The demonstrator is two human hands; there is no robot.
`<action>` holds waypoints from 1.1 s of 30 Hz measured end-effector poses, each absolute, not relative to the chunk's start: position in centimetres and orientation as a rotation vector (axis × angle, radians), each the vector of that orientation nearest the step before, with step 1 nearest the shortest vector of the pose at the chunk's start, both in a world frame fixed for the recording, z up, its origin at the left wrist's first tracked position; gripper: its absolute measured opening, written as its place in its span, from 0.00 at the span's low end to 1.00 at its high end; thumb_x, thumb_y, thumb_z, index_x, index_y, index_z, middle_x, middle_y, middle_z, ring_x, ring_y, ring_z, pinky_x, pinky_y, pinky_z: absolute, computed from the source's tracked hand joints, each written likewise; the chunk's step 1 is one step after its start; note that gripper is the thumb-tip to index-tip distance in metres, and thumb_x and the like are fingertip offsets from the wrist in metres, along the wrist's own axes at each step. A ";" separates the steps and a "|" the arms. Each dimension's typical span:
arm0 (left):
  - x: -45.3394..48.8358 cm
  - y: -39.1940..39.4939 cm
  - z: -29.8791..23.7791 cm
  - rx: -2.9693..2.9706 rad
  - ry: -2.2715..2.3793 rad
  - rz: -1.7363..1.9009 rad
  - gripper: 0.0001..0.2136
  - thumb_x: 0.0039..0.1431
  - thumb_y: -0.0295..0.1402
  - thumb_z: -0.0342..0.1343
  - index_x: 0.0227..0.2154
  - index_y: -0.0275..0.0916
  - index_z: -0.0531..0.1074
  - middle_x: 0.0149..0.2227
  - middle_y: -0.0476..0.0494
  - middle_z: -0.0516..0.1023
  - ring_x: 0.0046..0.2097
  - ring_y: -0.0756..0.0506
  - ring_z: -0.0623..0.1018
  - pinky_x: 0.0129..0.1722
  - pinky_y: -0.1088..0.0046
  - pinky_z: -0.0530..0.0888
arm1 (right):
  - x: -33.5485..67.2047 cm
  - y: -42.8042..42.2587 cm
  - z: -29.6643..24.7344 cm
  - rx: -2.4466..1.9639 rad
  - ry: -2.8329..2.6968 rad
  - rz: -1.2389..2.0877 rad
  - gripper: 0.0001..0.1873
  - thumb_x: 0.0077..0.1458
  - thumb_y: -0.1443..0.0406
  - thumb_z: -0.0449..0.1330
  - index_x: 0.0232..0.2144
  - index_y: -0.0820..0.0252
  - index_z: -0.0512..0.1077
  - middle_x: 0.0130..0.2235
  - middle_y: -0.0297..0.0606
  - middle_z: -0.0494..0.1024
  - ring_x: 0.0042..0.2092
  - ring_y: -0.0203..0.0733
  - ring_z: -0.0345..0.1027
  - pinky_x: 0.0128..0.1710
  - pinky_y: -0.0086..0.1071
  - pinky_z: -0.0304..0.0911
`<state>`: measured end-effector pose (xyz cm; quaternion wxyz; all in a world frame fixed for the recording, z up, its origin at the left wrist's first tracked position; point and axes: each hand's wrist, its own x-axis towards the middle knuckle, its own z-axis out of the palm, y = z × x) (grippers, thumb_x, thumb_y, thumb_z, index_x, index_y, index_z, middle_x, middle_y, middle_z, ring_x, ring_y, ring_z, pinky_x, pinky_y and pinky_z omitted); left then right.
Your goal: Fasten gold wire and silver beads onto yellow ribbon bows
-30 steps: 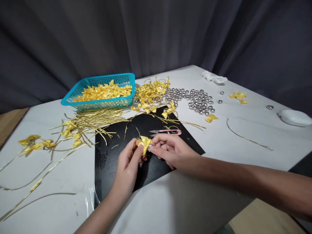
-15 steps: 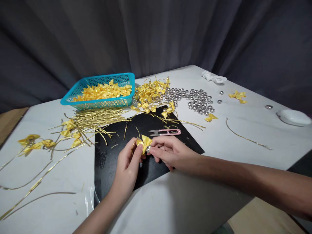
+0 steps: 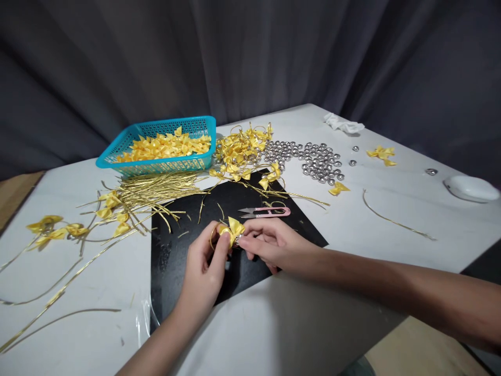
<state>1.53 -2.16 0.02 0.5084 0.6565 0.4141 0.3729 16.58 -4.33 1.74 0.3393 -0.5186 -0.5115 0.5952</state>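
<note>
Between my hands, above a black mat [image 3: 176,282], is a yellow ribbon bow [image 3: 235,228] with a loop of gold cord [image 3: 212,237] at its left. My left hand [image 3: 207,261] pinches the bow between thumb and fingers. At the bow's right side, the thumb and fingers of my right hand [image 3: 270,243] close on a small silver bell [image 3: 238,238], mostly hidden by the fingertips. Just beyond my right hand, pink-handled thread snips [image 3: 270,212] lie on the mat.
A turquoise basket [image 3: 156,166] of yellow bows stands at the back left, with gold cords [image 3: 156,189] before it. Finished-looking bows with cord [image 3: 246,143] lie beside silver bells [image 3: 319,162]. At right are a white dish [image 3: 472,189] and crumpled tissue [image 3: 342,124].
Both hands stay almost in place over the mat. The fingers have shifted slightly around the bow, and less of the silver bell shows now.
</note>
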 end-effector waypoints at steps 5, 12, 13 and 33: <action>1.5 -2.3 0.0 1.644 1.009 0.923 0.11 0.59 0.36 0.47 0.23 0.38 0.60 0.22 0.52 0.62 0.25 0.51 0.62 0.25 0.76 0.60 | 16.9 -4.3 1.7 -1.371 -1.354 1.603 0.10 0.54 0.62 0.54 0.28 0.63 0.68 0.22 0.27 0.64 0.16 0.24 0.53 0.12 0.19 0.52; 1.6 -2.1 -0.1 1.568 1.018 0.913 0.11 0.58 0.37 0.48 0.23 0.39 0.59 0.22 0.52 0.61 0.25 0.51 0.62 0.25 0.77 0.61 | 17.1 -3.8 2.3 -1.369 -1.359 1.630 0.09 0.55 0.65 0.53 0.26 0.65 0.68 0.20 0.26 0.62 0.14 0.22 0.53 0.11 0.17 0.52; 1.6 -2.1 -0.1 1.560 1.010 0.911 0.11 0.58 0.38 0.48 0.22 0.39 0.60 0.22 0.52 0.61 0.25 0.51 0.62 0.25 0.77 0.61 | 17.1 -3.8 2.3 -1.370 -1.369 1.610 0.09 0.55 0.65 0.54 0.26 0.65 0.68 0.20 0.26 0.62 0.14 0.22 0.53 0.11 0.17 0.52; 1.5 -2.1 0.1 1.548 0.966 0.886 0.12 0.58 0.37 0.47 0.22 0.38 0.60 0.22 0.52 0.61 0.25 0.51 0.63 0.25 0.76 0.61 | 17.2 -3.7 2.3 -1.342 -1.436 1.684 0.09 0.56 0.64 0.52 0.29 0.65 0.68 0.23 0.28 0.63 0.15 0.23 0.53 0.10 0.17 0.52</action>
